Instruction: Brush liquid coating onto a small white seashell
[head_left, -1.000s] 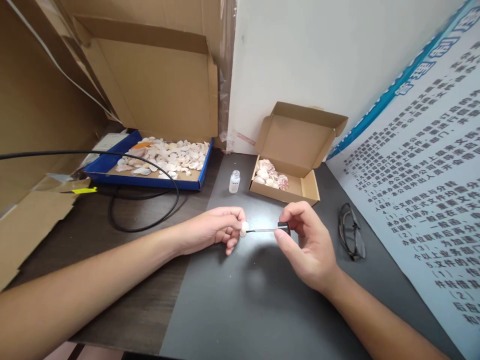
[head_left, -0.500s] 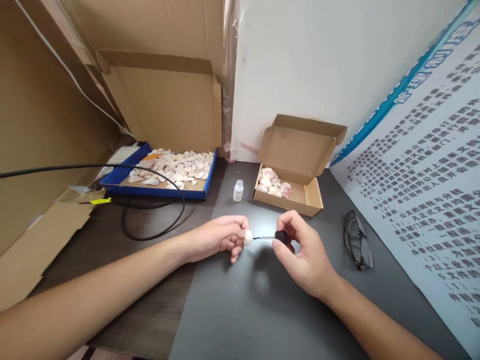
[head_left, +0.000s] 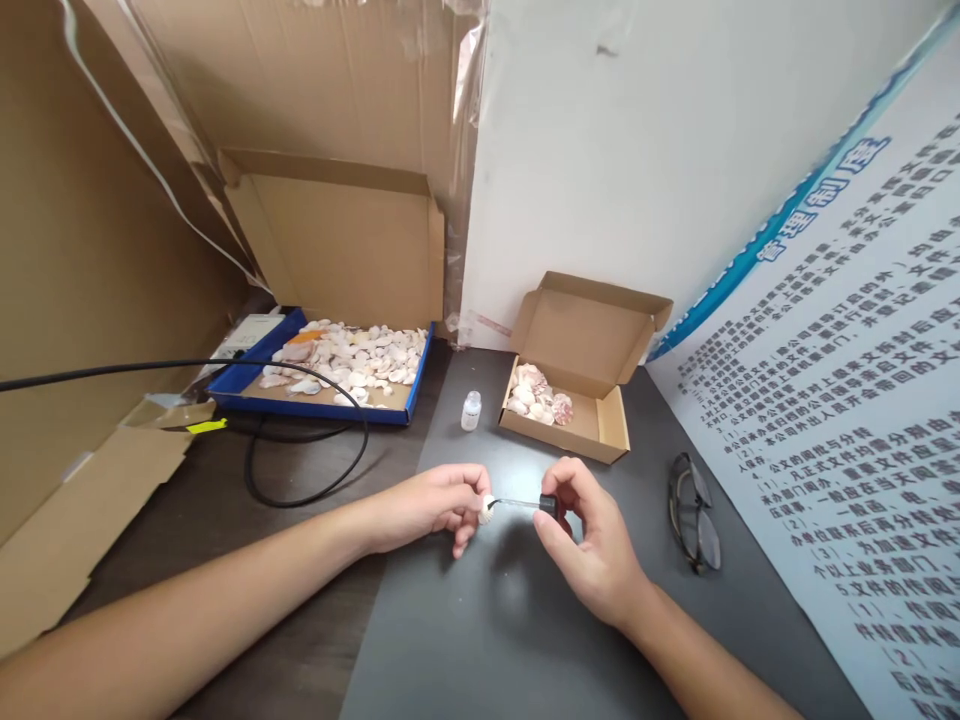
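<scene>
One shell (head_left: 487, 511) sits in the narrow pinch grip of the left hand (head_left: 437, 508) — presumably to leave its face free for the brush (head_left: 517, 503), whose black cap (head_left: 550, 506) fills the grip of the right hand (head_left: 594, 545). The open bottle (head_left: 471, 411) stands beyond them on the tabletop (head_left: 442, 650) — likely for easy reach — near the small box (head_left: 562, 438) of shells (head_left: 534, 395).

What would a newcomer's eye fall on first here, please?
First, probably the blue box of pale shells, at the back left. Then the centre: the left grip holds a small shell, the right grip a black cap whose brush points at it. A large printed sheet slants along the right.
</scene>
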